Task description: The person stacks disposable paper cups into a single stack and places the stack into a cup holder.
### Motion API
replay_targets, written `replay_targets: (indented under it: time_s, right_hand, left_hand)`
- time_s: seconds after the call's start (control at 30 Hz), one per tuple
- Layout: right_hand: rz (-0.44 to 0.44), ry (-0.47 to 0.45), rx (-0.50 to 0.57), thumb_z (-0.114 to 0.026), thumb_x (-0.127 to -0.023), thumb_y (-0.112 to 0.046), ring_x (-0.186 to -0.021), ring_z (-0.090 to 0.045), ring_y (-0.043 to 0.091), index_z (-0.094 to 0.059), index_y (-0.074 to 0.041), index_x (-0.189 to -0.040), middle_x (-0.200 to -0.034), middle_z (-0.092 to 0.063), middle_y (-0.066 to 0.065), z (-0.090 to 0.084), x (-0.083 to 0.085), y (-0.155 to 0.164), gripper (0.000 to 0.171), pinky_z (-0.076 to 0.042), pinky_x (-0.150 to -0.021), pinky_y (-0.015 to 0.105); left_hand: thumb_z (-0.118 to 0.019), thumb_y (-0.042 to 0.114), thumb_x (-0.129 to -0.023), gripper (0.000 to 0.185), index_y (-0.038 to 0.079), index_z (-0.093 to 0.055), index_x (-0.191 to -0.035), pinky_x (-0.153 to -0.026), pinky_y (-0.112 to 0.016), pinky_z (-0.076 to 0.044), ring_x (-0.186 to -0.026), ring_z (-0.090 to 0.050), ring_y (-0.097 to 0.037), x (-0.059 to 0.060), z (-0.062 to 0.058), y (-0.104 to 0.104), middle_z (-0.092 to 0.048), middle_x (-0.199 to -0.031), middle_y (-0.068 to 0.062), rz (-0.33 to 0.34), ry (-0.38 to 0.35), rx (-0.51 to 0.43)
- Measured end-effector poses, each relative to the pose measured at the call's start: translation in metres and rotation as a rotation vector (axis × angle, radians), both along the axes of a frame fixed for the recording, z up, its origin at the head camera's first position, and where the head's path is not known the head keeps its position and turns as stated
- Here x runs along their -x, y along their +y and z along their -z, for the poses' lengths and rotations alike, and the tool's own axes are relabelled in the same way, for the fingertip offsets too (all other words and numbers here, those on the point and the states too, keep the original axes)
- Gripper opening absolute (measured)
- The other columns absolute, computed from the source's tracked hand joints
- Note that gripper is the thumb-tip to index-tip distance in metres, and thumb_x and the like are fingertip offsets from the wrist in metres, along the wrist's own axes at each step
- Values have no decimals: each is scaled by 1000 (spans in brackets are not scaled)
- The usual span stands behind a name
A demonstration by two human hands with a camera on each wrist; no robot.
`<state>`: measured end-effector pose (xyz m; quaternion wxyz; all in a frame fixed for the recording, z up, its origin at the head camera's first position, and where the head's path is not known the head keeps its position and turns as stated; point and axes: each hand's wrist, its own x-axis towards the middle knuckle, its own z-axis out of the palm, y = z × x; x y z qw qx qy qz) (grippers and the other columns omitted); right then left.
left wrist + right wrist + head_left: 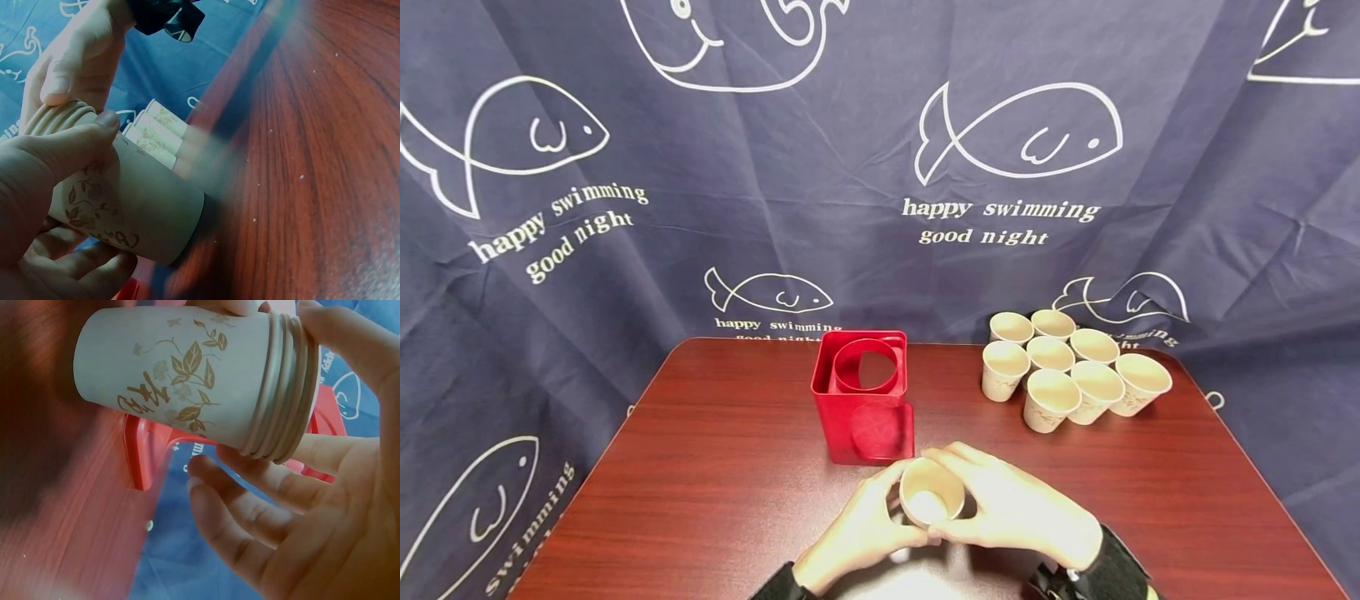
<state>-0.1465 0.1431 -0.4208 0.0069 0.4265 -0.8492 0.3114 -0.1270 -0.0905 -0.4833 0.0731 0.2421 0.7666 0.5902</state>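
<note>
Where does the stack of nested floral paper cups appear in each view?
Head: stack of nested floral paper cups bottom centre, between both hands.
Left wrist: lower left.
Right wrist: top centre.
Shared landmark: red plastic square cup holder, in the right wrist view behind the stack.

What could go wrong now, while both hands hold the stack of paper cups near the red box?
1. The stack of paper cups shows several nested rims; the left hand and right hand may pull off two cups instead of one.
2. Thin paper might get crushed under the curled fingers.
3. The red box stands just beyond the hands, so a forward move might bump it.
</note>
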Motion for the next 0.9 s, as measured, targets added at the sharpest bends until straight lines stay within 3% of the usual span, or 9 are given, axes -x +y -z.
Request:
replay_targets:
  time_s: [0.27, 0.47, 0.67, 0.8, 0.9]
  right_hand:
    - [27, 14, -19, -75, -89, -53, -107, -61, 5, -59, -28, -137, -119, -64, -13, 0, -2, 1, 56, -54, -96, 28]
    - [74, 51, -50, -75, -88, -58, -114, -58, 1, -57, -35, -140, -126, -61, -22, -5, -3, 6, 59, -53, -100, 30]
    - [202, 57, -33, -80, -85, -55, -119, -58, 2, -57, -39, -138, -130, -60, -23, -17, -4, 23, 60, -52, -101, 30]
    - [294, 142, -2, -87, -80, -45, -123, -55, 6, -59, -36, -138, -133, -61, -17, -29, 1, 37, 65, -43, -105, 20]
    - [344, 247, 25, -93, -74, -37, -126, -53, 13, -60, -27, -141, -136, -62, -9, -38, 8, 50, 75, -33, -110, 15]
  left_hand:
    - [-90, 30, -80, 68, 23, -57, -139, -109, -32, -51, -120, -65, -24, -1, 0, -1, -68, -132, 0, -13, 14, 17]
    - [-92, 32, -78, 71, 30, -57, -139, -108, -26, -50, -118, -64, -15, -2, -2, -1, -67, -130, 8, -25, -23, 11]
    - [-93, 22, -76, 74, 32, -56, -139, -108, -26, -50, -118, -63, -11, -2, -2, 0, -67, -129, 12, -25, -39, -1]
    - [-94, 23, -75, 75, 32, -57, -139, -107, -25, -50, -116, -64, -10, -2, -1, 0, -67, -128, 11, -34, -45, 7]
    - [-94, 23, -75, 74, 31, -57, -139, -107, -24, -50, -115, -64, -10, -2, -2, 0, -68, -127, 10, -40, -49, 15]
